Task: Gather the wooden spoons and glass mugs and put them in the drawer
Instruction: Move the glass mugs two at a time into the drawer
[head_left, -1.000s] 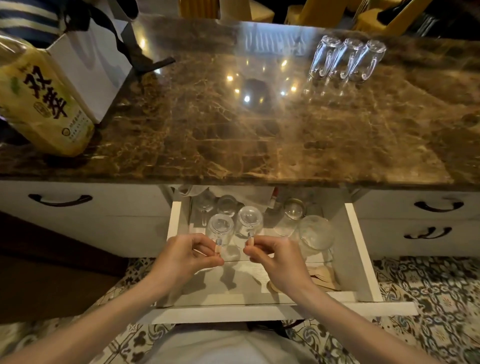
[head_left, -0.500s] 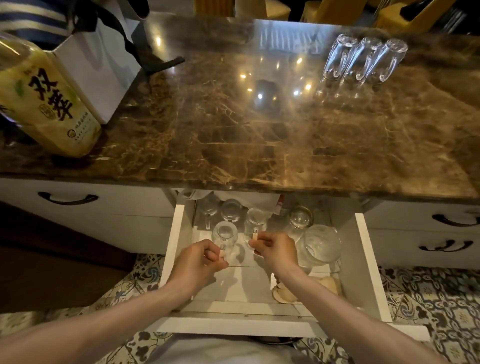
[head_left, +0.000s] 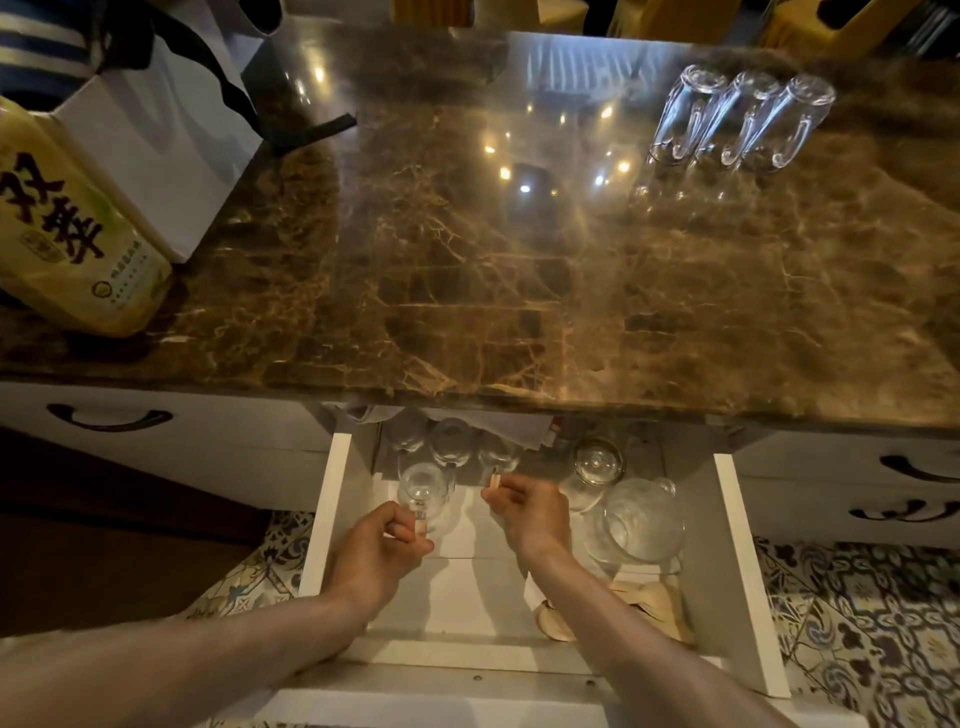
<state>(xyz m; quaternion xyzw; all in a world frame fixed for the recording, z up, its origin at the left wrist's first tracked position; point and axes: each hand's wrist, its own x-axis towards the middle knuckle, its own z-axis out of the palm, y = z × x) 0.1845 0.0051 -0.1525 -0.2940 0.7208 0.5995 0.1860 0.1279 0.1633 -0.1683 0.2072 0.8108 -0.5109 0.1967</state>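
Observation:
A white drawer (head_left: 748, 571) stands pulled out under the marble counter. Both my hands are inside it. My left hand (head_left: 376, 551) pinches the handle of a clear glass mug (head_left: 423, 488) lying on the drawer floor. My right hand (head_left: 530, 512) pinches the wood-tipped handle of another glass mug (head_left: 498, 452) further back. Two more glass mugs (head_left: 449, 441) lie behind them, partly under the counter edge. Three glass mugs (head_left: 737, 119) lie side by side on the counter at the far right. Wooden spoons (head_left: 644, 608) lie in the drawer's front right corner, partly hidden by my right forearm.
A round glass jar (head_left: 597, 462) and a wide glass jug (head_left: 641, 519) sit at the drawer's right. On the counter's left stand a yellow packet (head_left: 72, 244) and a white paper bag (head_left: 156, 156). Closed drawers with dark handles (head_left: 109, 418) flank the open one. Patterned floor tiles lie below.
Both hands have pushed their mugs deeper into the drawer, toward the back. The camera has tilted slightly, so the counter mugs appear further right.

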